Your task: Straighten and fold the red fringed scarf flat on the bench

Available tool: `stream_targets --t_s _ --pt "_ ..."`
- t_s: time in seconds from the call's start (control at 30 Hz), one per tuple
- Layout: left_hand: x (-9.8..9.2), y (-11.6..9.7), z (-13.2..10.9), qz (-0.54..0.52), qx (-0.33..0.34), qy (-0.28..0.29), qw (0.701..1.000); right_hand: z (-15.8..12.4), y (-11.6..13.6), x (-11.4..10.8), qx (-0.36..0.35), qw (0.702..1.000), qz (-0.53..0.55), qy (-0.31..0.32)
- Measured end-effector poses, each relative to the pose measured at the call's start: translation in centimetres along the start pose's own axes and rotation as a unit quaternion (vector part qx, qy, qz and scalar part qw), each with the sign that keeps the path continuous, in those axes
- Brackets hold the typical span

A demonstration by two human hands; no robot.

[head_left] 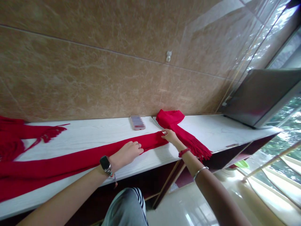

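Observation:
A long red scarf (94, 156) lies lengthwise along the white shelf top, running off the left edge of the view. My right hand (171, 137) pinches its right end between thumb and fingers. Farther left, my left hand (128, 153) rests on the same scarf, fingers curled over its near edge; how firmly they grip is partly hidden. Just beyond my right hand, another red scarf (172, 119) lies bunched and folded, its fringe (203, 152) hanging over the front edge. More red fringed fabric (11, 138) is heaped at the far left.
A phone (137, 122) lies near the wall on the white shelf top (94, 127). A dark box-shaped appliance (261, 94) stands at the right end. Tiled wall (105, 78) closes off the back. Below are open shelf compartments (141, 179), and windows with a rail are at right.

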State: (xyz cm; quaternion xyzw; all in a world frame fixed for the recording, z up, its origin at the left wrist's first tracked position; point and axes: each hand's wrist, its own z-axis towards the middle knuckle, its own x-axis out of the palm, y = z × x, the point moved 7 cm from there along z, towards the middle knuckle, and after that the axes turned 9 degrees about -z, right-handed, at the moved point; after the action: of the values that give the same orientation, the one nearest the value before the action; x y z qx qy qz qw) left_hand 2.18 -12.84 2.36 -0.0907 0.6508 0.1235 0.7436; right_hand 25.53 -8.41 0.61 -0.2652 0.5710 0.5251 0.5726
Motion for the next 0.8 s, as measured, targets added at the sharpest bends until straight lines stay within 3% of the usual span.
stream_targets --t_s 0.13,0.23,0.37,0.5,0.6,0.8 --pt "-1.6 1.0 -2.7 -0.014 0.018 0.01 1.0 -0.2 0.3 -0.1 -0.016 1.0 -0.021 -0.003" --pt "-2.9 1.5 -3.6 -0.112 0.022 0.021 0.993 -0.6 1.6 -0.4 -0.041 0.998 -0.033 -0.015" --pt "-3.8 1.5 -2.2 -0.197 0.023 -0.035 0.979 -2.1 5.3 -0.6 -0.109 0.993 -0.028 -0.034" --pt "-2.1 -0.1 -0.8 -0.155 0.115 -0.026 0.981 -4.4 8.9 0.9 -0.225 0.973 -0.049 -0.019" --pt "-1.2 0.3 -1.0 -0.149 0.128 -0.02 0.98 -5.5 9.1 2.7 -0.254 0.964 -0.079 0.015" --pt "-2.2 2.4 -2.3 -0.206 0.086 -0.029 0.974 -5.9 7.9 3.4 -0.24 0.967 -0.082 0.002"
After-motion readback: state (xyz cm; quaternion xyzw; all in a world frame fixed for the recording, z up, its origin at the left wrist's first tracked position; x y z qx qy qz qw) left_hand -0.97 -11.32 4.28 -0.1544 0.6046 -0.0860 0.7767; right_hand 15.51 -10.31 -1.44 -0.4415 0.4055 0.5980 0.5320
